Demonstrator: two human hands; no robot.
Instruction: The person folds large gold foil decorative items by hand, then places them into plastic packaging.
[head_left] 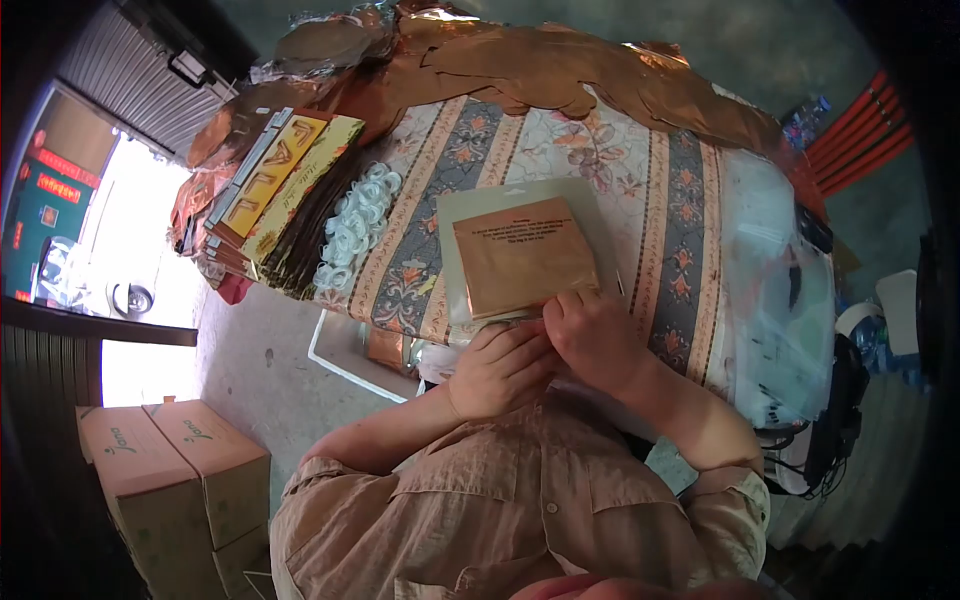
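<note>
A flat packet (450, 215) with a pale backing lies on the patterned tablecloth in front of me. On it is a folded copper-coloured piece (525, 265) with small printed text near its top. My left hand (505, 370) is closed at the packet's lower edge, its fingers curled inward. Beside it, my right hand (592, 328) pinches the same edge near the lower right corner. Both hands almost touch, and what lies between their fingertips is hidden.
White rings (358, 225) are heaped left of the packet, next to stacked printed "FALL" cards (285, 175). Copper-coloured sheets (520, 65) line the table's far edge. Clear plastic bags (780, 290) cover the right end. Cardboard boxes (175, 450) stand on the floor at left.
</note>
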